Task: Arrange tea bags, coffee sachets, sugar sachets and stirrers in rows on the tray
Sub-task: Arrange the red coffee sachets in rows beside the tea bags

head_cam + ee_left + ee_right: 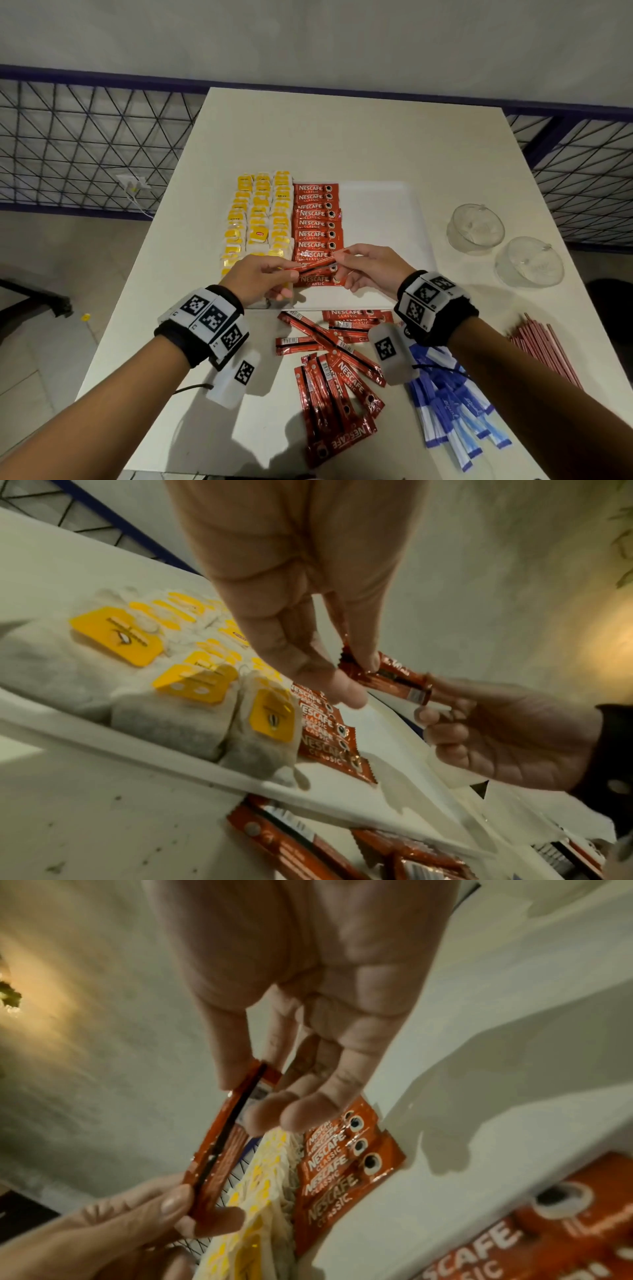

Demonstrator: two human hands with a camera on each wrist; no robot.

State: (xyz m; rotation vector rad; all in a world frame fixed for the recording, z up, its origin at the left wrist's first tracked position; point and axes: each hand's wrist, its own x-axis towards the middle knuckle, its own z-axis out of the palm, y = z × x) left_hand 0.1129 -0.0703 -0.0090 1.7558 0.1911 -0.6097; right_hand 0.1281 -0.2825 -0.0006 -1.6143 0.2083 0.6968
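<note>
A white tray [380,205] lies mid-table. Yellow-tagged tea bags [258,216] fill its left part in rows, and a column of red coffee sachets [317,224] lies beside them. Both hands hold one red coffee sachet [317,265] just above the near end of that column. My left hand [263,279] pinches its left end and my right hand [359,265] pinches its right end. The held coffee sachet [387,679] shows edge-on in the wrist views, as does the held coffee sachet [222,1150].
Loose coffee sachets [334,377] lie in a heap on the table in front of the tray. Blue sugar sachets [455,411] sit to their right, red stirrers [544,349] further right. Two clear bowls [503,246] stand right of the tray.
</note>
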